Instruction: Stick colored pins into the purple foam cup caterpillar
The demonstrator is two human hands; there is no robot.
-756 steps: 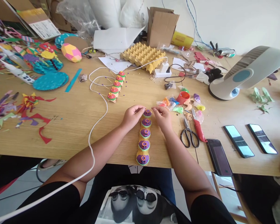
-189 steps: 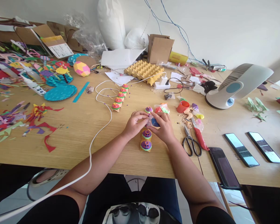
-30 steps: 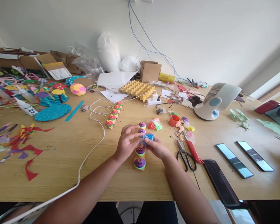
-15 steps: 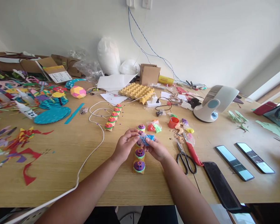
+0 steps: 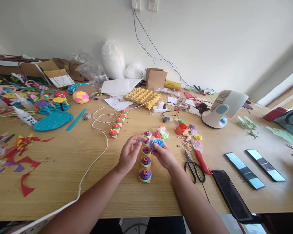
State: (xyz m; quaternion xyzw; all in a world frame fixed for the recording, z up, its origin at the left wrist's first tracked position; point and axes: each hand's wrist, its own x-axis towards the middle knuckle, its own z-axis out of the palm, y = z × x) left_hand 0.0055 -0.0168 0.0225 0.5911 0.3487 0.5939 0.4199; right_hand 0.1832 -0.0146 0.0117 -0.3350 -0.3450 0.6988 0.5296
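Observation:
My right hand point(image 5: 165, 156) grips a small clear plastic bag of blue clay point(image 5: 158, 142), thumb on top. To its left, my left hand point(image 5: 129, 152) is apart from the bag, thumb and fingers pinched on what looks like a tiny bit of blue clay point(image 5: 140, 141). Beneath and between the hands stands a row of egg-carton cups point(image 5: 146, 161), topped with purple, green-edged clay, orange rings and small dark dots. A similar red and green row point(image 5: 116, 126) lies farther left, with thin purple-tipped sticks at its sides.
Scissors point(image 5: 192, 165), a red-handled knife point(image 5: 203, 161) and phones point(image 5: 244, 170) lie to the right. Behind them are an orange cup point(image 5: 181, 128), bagged clay point(image 5: 161, 133) and a white fan point(image 5: 222, 110). A white cable point(image 5: 95, 161) crosses the left side. Another person's hand shows at the right edge.
My left hand has drawn away from the bag to the left, a small blue bit now at its fingertips. My right hand still holds the bag.

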